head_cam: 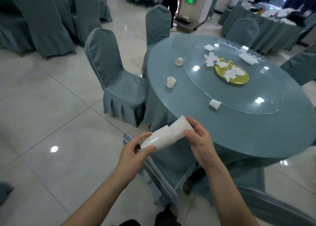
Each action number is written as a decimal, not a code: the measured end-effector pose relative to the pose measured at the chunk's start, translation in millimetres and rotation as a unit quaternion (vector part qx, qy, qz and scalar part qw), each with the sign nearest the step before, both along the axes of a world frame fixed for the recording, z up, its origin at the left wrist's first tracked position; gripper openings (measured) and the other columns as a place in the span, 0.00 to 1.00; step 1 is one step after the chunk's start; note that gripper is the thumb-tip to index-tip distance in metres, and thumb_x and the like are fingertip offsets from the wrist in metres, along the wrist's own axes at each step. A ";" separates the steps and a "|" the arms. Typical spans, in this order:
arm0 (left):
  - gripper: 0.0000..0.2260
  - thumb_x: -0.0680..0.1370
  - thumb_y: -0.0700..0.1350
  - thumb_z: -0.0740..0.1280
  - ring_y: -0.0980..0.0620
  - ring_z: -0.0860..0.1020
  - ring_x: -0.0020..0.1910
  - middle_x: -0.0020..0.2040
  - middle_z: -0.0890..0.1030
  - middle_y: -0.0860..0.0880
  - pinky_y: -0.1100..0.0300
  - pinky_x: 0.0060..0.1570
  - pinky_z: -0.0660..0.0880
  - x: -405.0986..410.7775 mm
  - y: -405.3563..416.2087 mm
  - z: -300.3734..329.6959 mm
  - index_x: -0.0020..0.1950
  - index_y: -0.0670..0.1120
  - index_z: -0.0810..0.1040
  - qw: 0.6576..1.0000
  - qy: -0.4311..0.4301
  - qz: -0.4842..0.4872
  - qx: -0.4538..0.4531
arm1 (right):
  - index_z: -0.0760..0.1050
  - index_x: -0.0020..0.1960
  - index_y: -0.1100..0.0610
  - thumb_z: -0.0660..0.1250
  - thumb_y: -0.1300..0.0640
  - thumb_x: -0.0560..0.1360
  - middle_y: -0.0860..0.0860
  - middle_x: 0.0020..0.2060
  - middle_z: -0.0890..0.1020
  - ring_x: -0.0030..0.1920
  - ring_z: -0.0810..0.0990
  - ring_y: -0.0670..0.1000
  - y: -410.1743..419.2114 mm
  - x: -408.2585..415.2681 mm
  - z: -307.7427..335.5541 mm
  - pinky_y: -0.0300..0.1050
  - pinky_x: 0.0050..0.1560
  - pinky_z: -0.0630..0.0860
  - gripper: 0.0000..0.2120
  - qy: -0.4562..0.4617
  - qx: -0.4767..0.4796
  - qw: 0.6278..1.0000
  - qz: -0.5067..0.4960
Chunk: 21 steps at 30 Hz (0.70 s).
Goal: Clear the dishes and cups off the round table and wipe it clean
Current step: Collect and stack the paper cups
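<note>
A stack of white paper cups [162, 136] lies sideways between my hands, just off the near left edge of the round table [239, 131]. My left hand [135, 150] grips its lower end and my right hand [198, 138] grips the upper cup. On the table one paper cup [171, 82] stands upright, another cup [178, 61] lies tipped by the glass turntable [266, 89], and a third cup [215, 104] lies on its side on the turntable's edge. A gold plate [236, 79] with crumpled napkins [211, 59] sits on the turntable.
Covered chairs stand around the table: one chair [111, 68] at the left, another chair [158, 24] behind it, a chair back [153, 171] right below my hands. Folded tissues [248, 59] lie at the far side. A person [171, 1] stands by a cart at the back.
</note>
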<state>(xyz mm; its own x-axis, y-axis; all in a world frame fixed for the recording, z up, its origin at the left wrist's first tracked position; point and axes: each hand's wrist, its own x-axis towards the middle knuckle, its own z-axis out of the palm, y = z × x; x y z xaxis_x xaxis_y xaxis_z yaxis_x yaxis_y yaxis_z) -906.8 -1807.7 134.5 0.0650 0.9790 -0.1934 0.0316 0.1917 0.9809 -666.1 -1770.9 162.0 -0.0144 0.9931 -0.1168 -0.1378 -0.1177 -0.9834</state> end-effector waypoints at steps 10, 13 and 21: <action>0.18 0.76 0.41 0.75 0.53 0.81 0.56 0.57 0.83 0.56 0.48 0.58 0.81 -117.1 -1.9 14.1 0.61 0.59 0.82 0.998 -0.036 0.023 0.049 | 0.74 0.72 0.54 0.72 0.49 0.74 0.56 0.67 0.79 0.70 0.75 0.60 11.6 -117.7 20.0 0.59 0.70 0.72 0.27 -0.053 -0.037 0.988 0.140; 0.18 0.75 0.45 0.75 0.52 0.81 0.57 0.58 0.84 0.54 0.46 0.59 0.81 -146.0 10.9 11.9 0.63 0.57 0.82 0.997 -0.042 0.034 0.048 | 0.77 0.69 0.53 0.71 0.51 0.76 0.57 0.64 0.81 0.67 0.77 0.62 32.1 -149.2 19.7 0.62 0.70 0.73 0.22 -0.086 -0.024 0.985 0.149; 0.19 0.72 0.50 0.75 0.48 0.81 0.58 0.59 0.83 0.49 0.47 0.58 0.81 -222.1 81.6 0.0 0.63 0.54 0.82 0.996 -0.024 0.064 0.051 | 0.74 0.72 0.53 0.74 0.56 0.76 0.52 0.63 0.82 0.65 0.80 0.53 119.4 -231.4 16.5 0.43 0.60 0.77 0.25 -0.117 -0.028 0.961 0.248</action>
